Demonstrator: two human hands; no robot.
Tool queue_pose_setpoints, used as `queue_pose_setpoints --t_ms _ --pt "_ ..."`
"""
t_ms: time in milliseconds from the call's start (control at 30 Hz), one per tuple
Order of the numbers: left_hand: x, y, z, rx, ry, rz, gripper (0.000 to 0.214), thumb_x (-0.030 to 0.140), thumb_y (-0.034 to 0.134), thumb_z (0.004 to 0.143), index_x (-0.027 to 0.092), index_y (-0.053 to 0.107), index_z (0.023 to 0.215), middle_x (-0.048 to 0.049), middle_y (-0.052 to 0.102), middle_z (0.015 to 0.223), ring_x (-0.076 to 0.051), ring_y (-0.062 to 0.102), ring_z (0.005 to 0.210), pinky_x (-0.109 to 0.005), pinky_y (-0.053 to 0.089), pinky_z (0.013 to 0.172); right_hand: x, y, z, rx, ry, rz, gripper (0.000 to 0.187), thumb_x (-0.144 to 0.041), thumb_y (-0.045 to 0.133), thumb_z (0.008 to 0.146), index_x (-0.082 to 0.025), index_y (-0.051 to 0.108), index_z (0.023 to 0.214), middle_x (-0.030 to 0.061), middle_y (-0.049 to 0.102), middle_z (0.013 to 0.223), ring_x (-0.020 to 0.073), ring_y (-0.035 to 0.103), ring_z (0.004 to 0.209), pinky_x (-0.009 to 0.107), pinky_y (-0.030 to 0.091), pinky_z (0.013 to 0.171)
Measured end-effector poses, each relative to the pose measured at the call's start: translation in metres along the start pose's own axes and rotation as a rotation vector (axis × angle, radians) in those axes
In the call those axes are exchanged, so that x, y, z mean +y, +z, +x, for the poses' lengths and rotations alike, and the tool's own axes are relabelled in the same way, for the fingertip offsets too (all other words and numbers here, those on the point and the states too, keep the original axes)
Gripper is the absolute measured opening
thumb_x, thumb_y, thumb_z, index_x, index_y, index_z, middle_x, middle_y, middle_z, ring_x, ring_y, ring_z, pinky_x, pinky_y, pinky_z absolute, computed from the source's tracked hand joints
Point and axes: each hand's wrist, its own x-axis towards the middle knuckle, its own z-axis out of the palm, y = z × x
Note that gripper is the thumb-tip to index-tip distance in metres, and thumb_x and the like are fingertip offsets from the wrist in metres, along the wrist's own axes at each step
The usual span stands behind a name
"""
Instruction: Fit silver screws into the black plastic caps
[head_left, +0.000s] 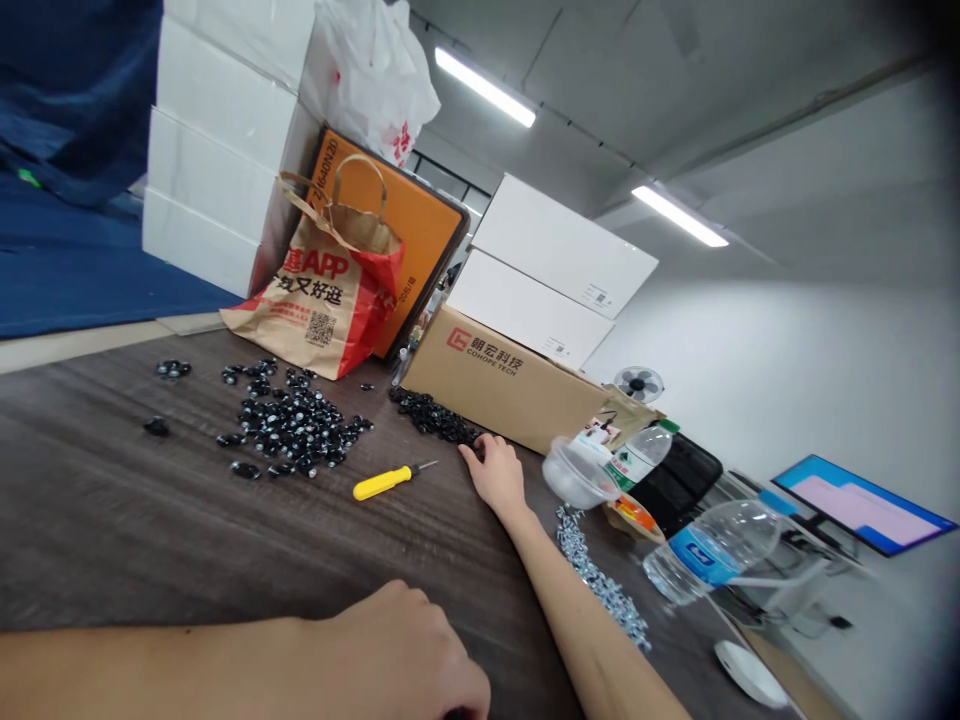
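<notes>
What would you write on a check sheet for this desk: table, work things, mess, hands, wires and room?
Surface: dark wood-grain table.
Work things: black pile; black-and-silver pieces; silvery screw-like pieces; yellow screwdriver.
Clutter: paper bag, clear bowl, blue-labelled bottle.
Hands: right hand at the black pile's edge; left hand curled, contents hidden.
Cables: nothing seen on the table.
Surroundings: white boxes on a cardboard box, fan, lit screen.

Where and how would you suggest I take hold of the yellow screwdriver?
I'd grip its thick handle from above and the near side, fingers across its width: the screwdriver lies flat on the table, the thin shaft points right, and black pieces are heaped beyond it.
</notes>
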Motion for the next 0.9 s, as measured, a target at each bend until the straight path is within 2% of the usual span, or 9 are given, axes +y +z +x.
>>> queue_pose_setpoints --t_ms 267,433,500,567,667,733,800,900 --pt "0.001 -0.004 -0.003 -0.086 -0.04 -0.122 0.025 0.01 0.086 0.067 0.023 0.078 0.088 0.0047 0.073 0.059 -0.015 0.068 0.06 -0.02 0.035 0.05 -0.001 0.0 0.0 0.03 0.036 0.072 0.024 -0.033 0.062 0.099 -0.014 0.065 0.113 0.0076 0.067 0.111 0.0206 0.067 0.096 0.041 0.057 0.086" --pt "0.005 -0.005 -0.004 -0.079 -0.126 -0.238 0.026 0.006 0.08 0.065 0.026 0.079 0.083 0.0062 0.071 0.058 -0.014 0.062 0.056 -0.021 0.035 0.053 0.002 -0.019 -0.014 0.103 -0.003 0.196 0.024 -0.034 0.062 0.099 -0.013 0.064 0.111 0.005 0.068 0.1 0.0177 0.067 0.085 0.037 0.058 0.079" --pt "0.007 -0.008 -0.004 -0.025 -0.22 -0.304 0.022 0.012 0.079 0.066 0.026 0.079 0.083 0.0064 0.069 0.058 -0.014 0.06 0.056 -0.021 0.036 0.055 0.003 -0.034 -0.028 0.117 -0.055 0.267 0.018 -0.03 0.063 0.098 -0.013 0.064 0.106 0.0023 0.067 0.089 0.0156 0.066 0.076 0.034 0.057 0.074" --pt "0.008 -0.01 -0.003 0.095 -0.369 -0.383 0.017 0.024 0.076 0.074 0.024 0.077 0.091 0.0032 0.07 0.065 -0.017 0.062 0.064 -0.023 0.04 0.059 0.001 -0.052 -0.048 0.115 -0.135 0.35 0.009 -0.02 0.06 0.096 -0.014 0.065 0.1 0.0006 0.066 0.079 0.0145 0.063 0.068 0.031 0.055 0.069" --pt "0.002 -0.014 0.001 0.246 -0.568 -0.579 0.036 0.043 0.058 0.09 0.018 0.067 0.114 -0.0023 0.071 0.075 -0.018 0.061 0.062 -0.025 0.043 0.053 -0.01 -0.079 -0.084 0.089 -0.296 0.474 0.015 -0.012 0.054 0.089 -0.018 0.068 0.089 0.0039 0.067 0.08 0.0168 0.064 0.072 0.03 0.052 0.07" --pt "-0.005 -0.015 0.004 0.255 -0.607 -0.731 0.048 0.05 0.051 0.093 0.016 0.058 0.125 -0.0024 0.071 0.077 -0.015 0.057 0.049 -0.022 0.04 0.04 -0.022 -0.09 -0.107 0.042 -0.405 0.546 0.017 -0.012 0.054 0.086 -0.02 0.068 0.088 0.0037 0.068 0.082 0.0172 0.064 0.075 0.029 0.052 0.069" --pt "-0.013 -0.017 0.006 0.24 -0.594 -0.839 0.049 0.056 0.054 0.09 0.016 0.061 0.118 -0.0023 0.069 0.079 -0.013 0.054 0.046 -0.019 0.035 0.031 -0.035 -0.095 -0.124 -0.003 -0.5 0.604 0.018 -0.011 0.057 0.083 -0.023 0.069 0.09 0.0022 0.069 0.084 0.0171 0.065 0.078 0.029 0.052 0.072" --pt "-0.021 -0.018 0.007 0.223 -0.561 -0.939 0.045 0.059 0.063 0.084 0.014 0.067 0.087 -0.0018 0.064 0.073 -0.012 0.054 0.049 -0.017 0.039 0.031 -0.051 -0.093 -0.139 -0.024 -0.603 0.686 0.022 -0.007 0.058 0.079 -0.022 0.069 0.091 0.0013 0.069 0.081 0.0159 0.064 0.077 0.028 0.052 0.073"
